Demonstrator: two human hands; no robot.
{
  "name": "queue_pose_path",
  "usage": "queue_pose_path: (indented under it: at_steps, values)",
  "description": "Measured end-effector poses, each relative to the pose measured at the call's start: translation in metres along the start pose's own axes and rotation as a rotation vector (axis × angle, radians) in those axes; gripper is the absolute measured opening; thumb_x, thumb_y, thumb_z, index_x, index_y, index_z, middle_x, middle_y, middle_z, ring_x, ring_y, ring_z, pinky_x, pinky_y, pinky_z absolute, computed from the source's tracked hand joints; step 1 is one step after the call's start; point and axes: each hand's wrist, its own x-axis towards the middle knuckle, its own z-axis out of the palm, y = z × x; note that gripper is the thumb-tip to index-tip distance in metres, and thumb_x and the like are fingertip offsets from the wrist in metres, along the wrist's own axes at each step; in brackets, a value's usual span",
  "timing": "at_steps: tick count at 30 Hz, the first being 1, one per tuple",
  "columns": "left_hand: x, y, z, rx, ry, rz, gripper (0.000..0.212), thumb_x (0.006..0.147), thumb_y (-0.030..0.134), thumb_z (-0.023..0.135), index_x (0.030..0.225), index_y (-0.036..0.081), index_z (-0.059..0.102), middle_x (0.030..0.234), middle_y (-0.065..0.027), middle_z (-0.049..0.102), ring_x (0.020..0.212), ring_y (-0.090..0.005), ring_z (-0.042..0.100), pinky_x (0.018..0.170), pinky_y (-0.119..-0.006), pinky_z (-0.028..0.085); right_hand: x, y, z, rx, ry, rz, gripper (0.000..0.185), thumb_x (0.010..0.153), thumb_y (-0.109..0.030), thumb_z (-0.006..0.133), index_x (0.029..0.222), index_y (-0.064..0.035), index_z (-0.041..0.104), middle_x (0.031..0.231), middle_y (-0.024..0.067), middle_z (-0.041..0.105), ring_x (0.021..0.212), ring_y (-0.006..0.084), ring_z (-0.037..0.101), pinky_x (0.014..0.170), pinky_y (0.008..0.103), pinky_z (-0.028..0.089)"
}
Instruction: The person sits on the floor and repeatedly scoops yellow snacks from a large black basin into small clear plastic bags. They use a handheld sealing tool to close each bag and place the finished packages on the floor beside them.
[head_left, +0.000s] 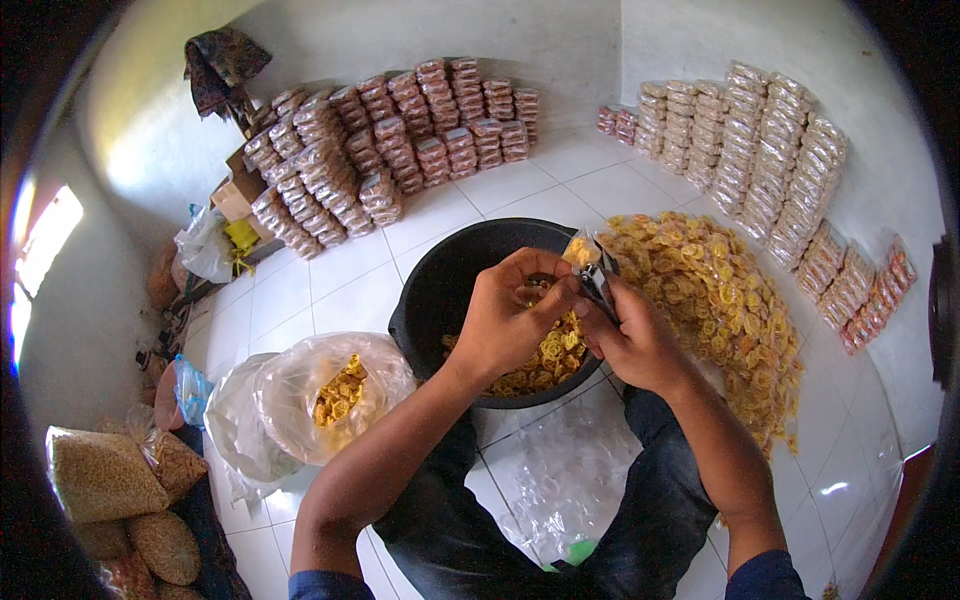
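Note:
My right hand (637, 330) grips a stapler (595, 281) of dark and shiny metal. At its jaws is a small clear plastic bag (581, 250) with yellow snack pieces inside. The fingertips of my left hand (510, 307) pinch together at the bag's near end, partly hiding it. Both hands are above a large black plastic tub (435, 292). Loose yellow, ring-shaped snacks (551, 356) lie in the bottom of the tub. Between my legs, a heap of clear empty plastic bags (566, 465) rests on the floor.
A big pile of filled snack bags (720, 292) spreads right of the tub. To the left stands an open plastic sack (330, 397) of yellow snacks. Stacked packs (390, 142) line the back wall, and more stacks (757, 150) the right wall. Bulging bags (109, 472) sit lower left.

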Motion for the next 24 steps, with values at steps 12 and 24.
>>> queue_pose_path:
  at_steps: [12, 24]
  values:
    - [0.002, -0.001, -0.005, -0.108, -0.050, 0.011, 0.014, 0.086, 0.007, 0.061, 0.092, -0.006, 0.060, 0.085, -0.0083, 0.064, 0.081, -0.0109, 0.061, 0.075, -0.025, 0.050, -0.003, -0.015, 0.002, 0.370, -0.128, 0.134, 0.027, 0.096, -0.024, 0.054, 0.113, -0.0023, 0.048, 0.065, 0.0010, 0.048, 0.051, 0.0087, 0.044, 0.047, 0.0267, 0.039]
    - [0.003, 0.002, -0.009, -0.076, -0.085, 0.004, 0.015, 0.088, 0.008, 0.060, 0.092, -0.007, 0.061, 0.084, -0.0051, 0.064, 0.079, -0.0084, 0.058, 0.073, -0.023, 0.048, -0.002, -0.019, -0.005, 0.670, -0.259, 0.219, 0.021, 0.097, -0.027, 0.051, 0.101, -0.0061, 0.049, 0.068, -0.0007, 0.044, 0.054, 0.0072, 0.043, 0.047, 0.0237, 0.036]
